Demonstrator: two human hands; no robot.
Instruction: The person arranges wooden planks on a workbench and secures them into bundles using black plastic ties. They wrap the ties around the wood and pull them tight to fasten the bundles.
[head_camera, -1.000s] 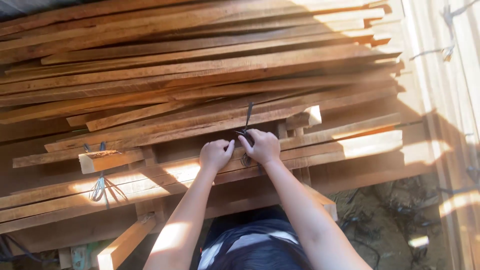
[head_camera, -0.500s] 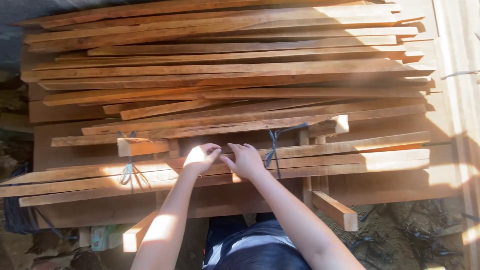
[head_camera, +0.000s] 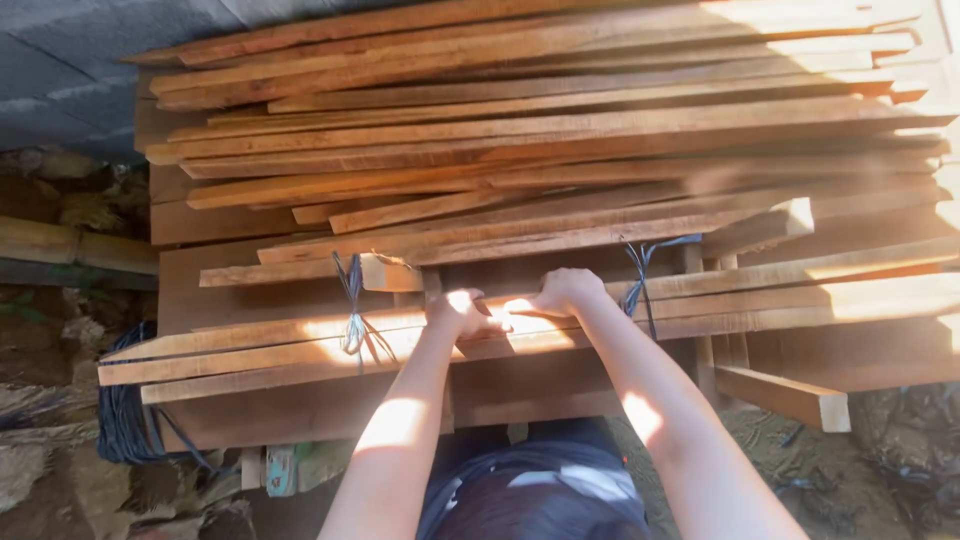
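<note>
A big stack of long reddish-brown wooden planks (head_camera: 540, 130) lies crosswise in front of me. At its near edge sits a tied bundle of planks (head_camera: 760, 290), bound by dark cord at the left (head_camera: 351, 300) and at the right (head_camera: 638, 270). My left hand (head_camera: 458, 312) grips the bundle's near edge, fingers curled over it. My right hand (head_camera: 566, 291) grips the same bundle a little to the right, just left of the right cord tie. Both forearms reach up from the bottom of the view.
A short wooden block (head_camera: 785, 396) sticks out under the stack at the right. A coil of dark cord (head_camera: 125, 420) lies at the lower left beside stones and debris. A grey wall (head_camera: 70, 60) stands at the upper left. Dirt ground lies at the right.
The view has swung left, so the stack and both ties sit further right in frame. Both hands moved from the right tie to the span between the ties and now grip the bundle's edge.
</note>
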